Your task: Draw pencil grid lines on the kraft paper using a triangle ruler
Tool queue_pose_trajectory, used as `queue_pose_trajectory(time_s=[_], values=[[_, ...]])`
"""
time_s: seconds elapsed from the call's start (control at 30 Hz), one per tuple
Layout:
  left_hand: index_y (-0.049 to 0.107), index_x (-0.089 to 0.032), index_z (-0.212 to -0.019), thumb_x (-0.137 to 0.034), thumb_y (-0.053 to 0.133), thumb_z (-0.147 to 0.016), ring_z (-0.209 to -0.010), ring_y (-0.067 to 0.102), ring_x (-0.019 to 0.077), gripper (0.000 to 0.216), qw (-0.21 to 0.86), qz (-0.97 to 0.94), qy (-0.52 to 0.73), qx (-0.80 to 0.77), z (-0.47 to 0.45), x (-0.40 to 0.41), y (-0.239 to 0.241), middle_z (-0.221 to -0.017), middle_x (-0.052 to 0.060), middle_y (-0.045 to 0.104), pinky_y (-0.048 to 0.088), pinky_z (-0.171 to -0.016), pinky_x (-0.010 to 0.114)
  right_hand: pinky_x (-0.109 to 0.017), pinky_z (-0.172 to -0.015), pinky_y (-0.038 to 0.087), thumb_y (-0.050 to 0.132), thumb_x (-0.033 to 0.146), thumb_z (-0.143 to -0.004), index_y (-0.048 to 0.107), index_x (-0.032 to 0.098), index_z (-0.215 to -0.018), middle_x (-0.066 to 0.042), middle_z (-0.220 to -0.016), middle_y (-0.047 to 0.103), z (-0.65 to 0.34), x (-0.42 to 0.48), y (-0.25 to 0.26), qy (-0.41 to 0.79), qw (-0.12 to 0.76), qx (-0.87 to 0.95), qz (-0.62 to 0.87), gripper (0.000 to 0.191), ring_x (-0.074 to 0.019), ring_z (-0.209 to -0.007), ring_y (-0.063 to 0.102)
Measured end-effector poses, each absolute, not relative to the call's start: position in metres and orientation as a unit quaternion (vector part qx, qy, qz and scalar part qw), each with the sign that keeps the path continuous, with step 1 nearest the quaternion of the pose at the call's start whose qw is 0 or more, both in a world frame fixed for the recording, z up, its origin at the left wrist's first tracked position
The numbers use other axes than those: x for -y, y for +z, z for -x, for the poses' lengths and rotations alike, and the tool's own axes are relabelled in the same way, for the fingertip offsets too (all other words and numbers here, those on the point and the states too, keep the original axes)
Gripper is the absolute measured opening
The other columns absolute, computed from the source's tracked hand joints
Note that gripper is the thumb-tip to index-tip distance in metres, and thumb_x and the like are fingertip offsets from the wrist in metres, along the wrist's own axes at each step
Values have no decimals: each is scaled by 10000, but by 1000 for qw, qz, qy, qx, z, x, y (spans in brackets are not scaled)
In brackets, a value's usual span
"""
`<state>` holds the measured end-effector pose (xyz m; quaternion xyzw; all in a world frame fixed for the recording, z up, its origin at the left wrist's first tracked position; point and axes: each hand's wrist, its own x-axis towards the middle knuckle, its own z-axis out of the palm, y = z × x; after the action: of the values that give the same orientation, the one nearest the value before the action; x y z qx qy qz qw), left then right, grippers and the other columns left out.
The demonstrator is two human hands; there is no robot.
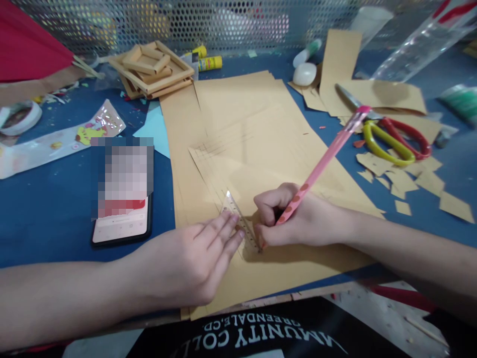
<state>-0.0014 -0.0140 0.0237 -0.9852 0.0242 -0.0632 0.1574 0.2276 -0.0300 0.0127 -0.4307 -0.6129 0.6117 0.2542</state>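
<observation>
My right hand (298,214) is closed around a pink pencil (316,169) with darker dots and a pink eraser, tilted up to the right. Its point is low at the ruler's near end, partly hidden by my fingers. Stretched-out fingers of my left hand (208,248) press down on a small clear ruler (240,219) with black marks, and part of it is covered by them. Beneath both hands lie sheets of brown card (246,119), stacked unevenly. Thin pencil lines cross the card, some forming a small grid near a cut edge on the left.
Left of the card lies a phone (121,226), its screen blurred. Folded card frames (152,69) and yellow glue sticks (210,63) stand behind. At right are scissors (387,136) with red and yellow handles, card scraps (428,181) and a clear bottle (413,42). A perforated metal panel (112,25) backs the table.
</observation>
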Motion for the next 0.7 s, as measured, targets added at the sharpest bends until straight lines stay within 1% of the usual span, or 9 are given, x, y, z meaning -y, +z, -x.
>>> queue_pose_trajectory(time_s=[0.1, 0.17, 0.23, 0.33, 0.43, 0.5, 0.6, 0.7], values=[[563, 64, -1171, -67, 390, -858, -1092, 585, 355, 381, 147, 987, -64, -24, 7, 17, 27, -1155, 263, 589, 553, -842, 400, -172, -391, 257, 601, 23, -687, 375, 180, -553, 87, -458, 449, -231, 25, 13, 625, 309, 561, 446, 307, -33, -417, 349], [574, 57, -1151, -73, 373, -854, -1084, 588, 362, 382, 132, 989, -70, -19, 12, 22, 32, -1144, 256, 599, 559, -824, 409, -171, -381, 247, 586, 32, -717, 369, 184, -559, 90, -421, 440, -233, 21, 12, 641, 351, 523, 439, 309, -31, -383, 344], [577, 37, -1151, -96, 327, -868, -1094, 584, 356, 400, 112, 991, -72, -11, 17, 29, 37, -1152, 240, 603, 554, -836, 409, -166, -362, 211, 588, 38, -724, 345, 185, -554, 94, -398, 408, -234, 17, 12, 664, 380, 484, 424, 330, -27, -360, 330], [568, -4, -1179, -122, 258, -899, -1131, 569, 318, 434, 102, 992, -67, -11, 21, 40, 44, -1185, 195, 605, 532, -883, 374, -170, -340, 135, 588, 54, -733, 327, 185, -550, 90, -396, 366, -237, 12, 13, 692, 409, 435, 407, 344, -21, -343, 283], [592, -57, -1161, -98, 269, -892, -1128, 581, 263, 422, 111, 991, -71, -38, 22, 49, 48, -1159, 134, 638, 504, -934, 341, -181, -348, 120, 571, 77, -757, 331, 183, -553, 84, -403, 344, -242, 9, 18, 704, 444, 390, 395, 333, -26, -358, 244], [592, -49, -1155, -96, 293, -881, -1124, 584, 274, 408, 123, 988, -80, -46, 21, 51, 50, -1146, 143, 643, 493, -953, 365, -194, -359, 119, 560, 79, -748, 316, 185, -553, 81, -403, 323, -247, 6, 25, 703, 477, 354, 390, 330, -35, -371, 220], [550, 22, -1180, -92, 300, -889, -1141, 561, 327, 400, 171, 977, -122, 25, 20, 46, 52, -1176, 225, 601, 511, -919, 402, -214, -365, 113, 545, 76, -719, 295, 189, -558, 80, -398, 304, -254, 2, 34, 688, 523, 316, 391, 317, -50, -379, 180], [547, 35, -1174, -23, 336, -881, -1100, 595, 301, 366, 262, 949, -141, 106, 18, 25, 53, -1187, 229, 592, 537, -868, 368, -220, -367, 112, 533, 101, -724, 281, 190, -555, 79, -392, 273, -261, -2, 38, 664, 546, 318, 400, 316, -61, -388, 134]])
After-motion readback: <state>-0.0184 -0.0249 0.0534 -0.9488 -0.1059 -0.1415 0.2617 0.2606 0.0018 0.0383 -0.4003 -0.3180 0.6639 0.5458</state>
